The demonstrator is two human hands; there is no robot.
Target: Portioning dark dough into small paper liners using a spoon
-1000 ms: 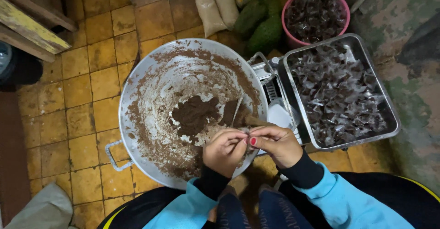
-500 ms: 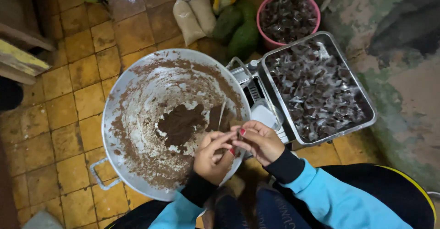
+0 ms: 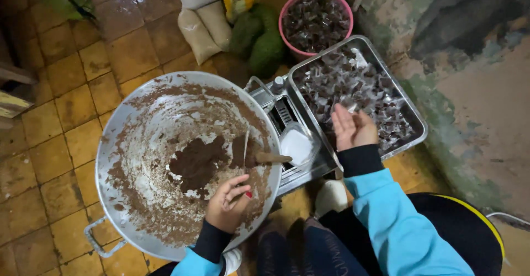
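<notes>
A worn floor of yellow-brown tiles point(image 3: 61, 138) carries everything here, with a stained, peeling wall on the right. At the left sits a big round metal pan point(image 3: 118, 143), its inside smeared with brown paste and a darker lump of that paste point(image 3: 196, 163) near the middle; a thin knife with a wooden handle point(image 3: 265, 157) lies at the pan's right rim. The left hand point(image 3: 229, 204) hangs over the pan's lower part, its fingers point(image 3: 238, 190) curled narrow as if pinching something, though what they grip I cannot tell. Just right of the pan a small clear tub of white powder point(image 3: 297, 145) rests on a metal frame. Further right, the right hand point(image 3: 353, 128) is open, palm up and empty, over the near edge of a rectangular steel tray point(image 3: 415, 122) piled with dark wrapped pieces; a pink round tub point(image 3: 316, 19) of the same stands behind. The sticky paste could cling to the curled fingers, and the tray, which seems to overhang the frame, might tip if leaned on.
</notes>
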